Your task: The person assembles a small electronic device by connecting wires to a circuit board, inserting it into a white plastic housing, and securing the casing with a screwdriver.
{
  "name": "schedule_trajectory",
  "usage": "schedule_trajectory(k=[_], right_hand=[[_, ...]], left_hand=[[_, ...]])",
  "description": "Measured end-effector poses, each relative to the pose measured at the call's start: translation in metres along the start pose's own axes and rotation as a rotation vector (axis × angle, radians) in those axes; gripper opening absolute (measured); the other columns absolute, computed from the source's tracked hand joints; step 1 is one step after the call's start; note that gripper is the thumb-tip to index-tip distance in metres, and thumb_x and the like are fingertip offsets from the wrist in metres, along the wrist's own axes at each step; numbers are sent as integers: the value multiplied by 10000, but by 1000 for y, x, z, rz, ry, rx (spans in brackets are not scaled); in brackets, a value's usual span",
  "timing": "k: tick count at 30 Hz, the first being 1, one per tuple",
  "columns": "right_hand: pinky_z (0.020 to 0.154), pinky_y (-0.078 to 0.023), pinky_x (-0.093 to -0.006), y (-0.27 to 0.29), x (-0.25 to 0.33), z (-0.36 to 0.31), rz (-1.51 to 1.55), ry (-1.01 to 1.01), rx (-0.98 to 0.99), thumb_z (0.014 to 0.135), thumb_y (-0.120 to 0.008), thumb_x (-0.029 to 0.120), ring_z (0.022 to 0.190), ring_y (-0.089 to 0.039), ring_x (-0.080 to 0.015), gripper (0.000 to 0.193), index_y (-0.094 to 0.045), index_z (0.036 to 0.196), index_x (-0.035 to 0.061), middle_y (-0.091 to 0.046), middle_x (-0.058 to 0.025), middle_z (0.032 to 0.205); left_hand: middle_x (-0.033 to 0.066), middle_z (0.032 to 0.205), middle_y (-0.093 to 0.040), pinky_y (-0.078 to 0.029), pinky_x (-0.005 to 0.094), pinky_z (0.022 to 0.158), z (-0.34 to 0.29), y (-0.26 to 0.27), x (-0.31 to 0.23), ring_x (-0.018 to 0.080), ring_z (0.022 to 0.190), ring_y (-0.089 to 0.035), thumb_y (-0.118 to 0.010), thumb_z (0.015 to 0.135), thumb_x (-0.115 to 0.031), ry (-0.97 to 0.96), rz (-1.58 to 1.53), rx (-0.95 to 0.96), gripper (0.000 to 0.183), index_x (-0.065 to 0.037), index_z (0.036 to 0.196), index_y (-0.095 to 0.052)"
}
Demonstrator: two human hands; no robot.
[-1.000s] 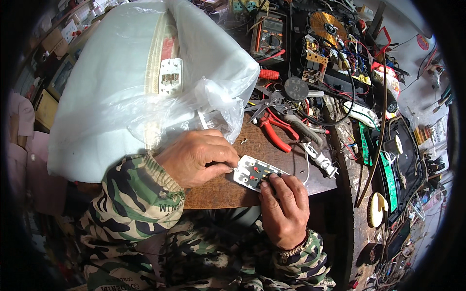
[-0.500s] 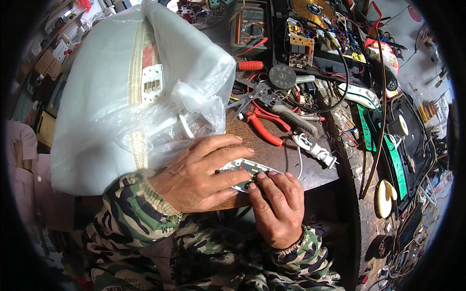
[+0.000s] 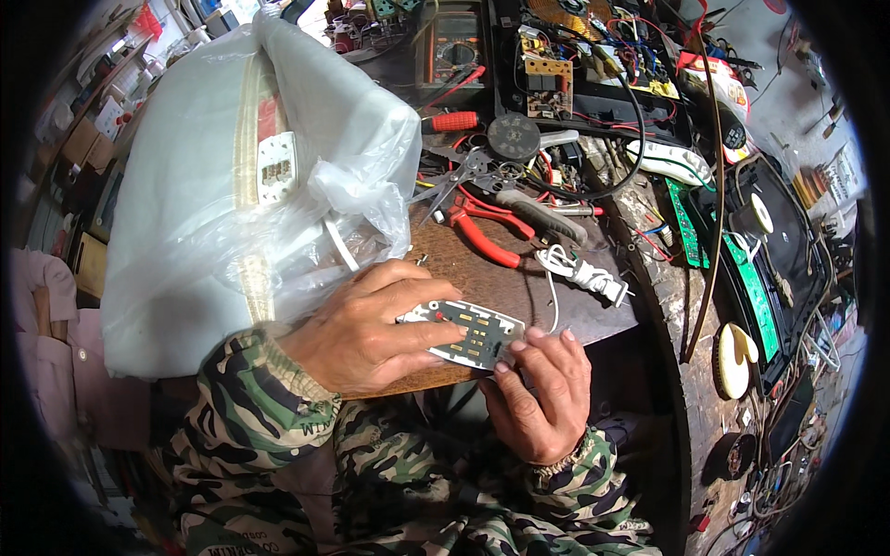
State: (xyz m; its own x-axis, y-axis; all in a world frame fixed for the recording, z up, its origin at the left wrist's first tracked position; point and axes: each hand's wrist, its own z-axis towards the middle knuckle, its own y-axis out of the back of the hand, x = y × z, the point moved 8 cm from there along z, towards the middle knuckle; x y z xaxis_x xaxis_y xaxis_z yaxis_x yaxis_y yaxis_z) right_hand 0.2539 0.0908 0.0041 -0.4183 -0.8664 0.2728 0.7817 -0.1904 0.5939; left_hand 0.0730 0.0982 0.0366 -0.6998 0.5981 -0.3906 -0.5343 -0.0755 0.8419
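A white plastic housing half with a dark circuit board point(image 3: 473, 337) in it lies at the front edge of the wooden table. Several brass-coloured contacts and a small red part show on the board. My left hand point(image 3: 357, 324) grips its left end, one finger reaching across onto the board. At the right end, my right hand point(image 3: 542, 389) pinches the corner between thumb and fingers. What lies under my left palm is hidden. Behind the housing rests a bundled white cord with a plug point(image 3: 584, 275). Red-handled pliers point(image 3: 487, 236) lie farther back.
A large plastic-wrapped bundle point(image 3: 176, 213) fills the left side, a white slotted panel point(image 3: 276, 167) on it. At the back are a multimeter point(image 3: 456, 51), a red-handled screwdriver point(image 3: 451, 121) and opened electronics point(image 3: 547, 83). Green circuit boards point(image 3: 756, 296) and a cream brush point(image 3: 734, 361) lie right.
My right fingers have drawn back from the board's middle to the housing's right end, baring more of the contacts. The view has shifted slightly, moving the background left.
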Motion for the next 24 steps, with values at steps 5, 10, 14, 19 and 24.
schedule_trajectory(k=[5, 10, 14, 19, 24], right_hand=[[1041, -492, -588, 7, -16, 0, -6, -111, -38, 757, -806, 47, 1186, -671, -395, 424, -702, 1168, 39, -696, -174, 1213], [1045, -480, -603, 10, -21, 10, -20, -102, -4, 728, -794, 12, 1134, -662, -376, 379, -730, 1099, 51, -683, -129, 1075], [1053, -478, -602, 8, -23, 9, 7, -57, 1, 721, -806, -3, 1091, -666, -348, 338, -743, 1049, 51, -666, -109, 1004], [1083, -451, -613, 11, -26, 19, -7, -103, 81, 735, -816, 13, 1142, -659, -346, 308, -743, 1032, 50, -682, -96, 1013], [1119, -413, -620, 13, -35, 18, -34, -120, 127, 729, -850, 53, 1201, -644, -351, 305, -749, 1016, 71, -701, -77, 1021]], left_hand=[[141, 1269, -683, -552, 449, 945, -1, -1, -1, 351, 1139, -631, -931, 670, -143, -23, 21, -16, 510, -141, 1156, -778], [142, 1269, -681, -549, 448, 947, -3, 0, -2, 354, 1136, -628, -932, 670, -135, -23, 31, -19, 508, -142, 1152, -771], [141, 1270, -678, -545, 450, 955, -2, 1, -3, 354, 1141, -624, -930, 671, -127, -23, 26, -29, 497, -141, 1141, -771], [137, 1270, -676, -545, 448, 955, -4, 1, -2, 352, 1151, -622, -928, 669, -123, -24, 21, -32, 482, -134, 1126, -774], [137, 1271, -677, -546, 443, 966, -3, 0, -2, 347, 1154, -620, -925, 671, -122, -30, 13, -31, 477, -130, 1124, -778]])
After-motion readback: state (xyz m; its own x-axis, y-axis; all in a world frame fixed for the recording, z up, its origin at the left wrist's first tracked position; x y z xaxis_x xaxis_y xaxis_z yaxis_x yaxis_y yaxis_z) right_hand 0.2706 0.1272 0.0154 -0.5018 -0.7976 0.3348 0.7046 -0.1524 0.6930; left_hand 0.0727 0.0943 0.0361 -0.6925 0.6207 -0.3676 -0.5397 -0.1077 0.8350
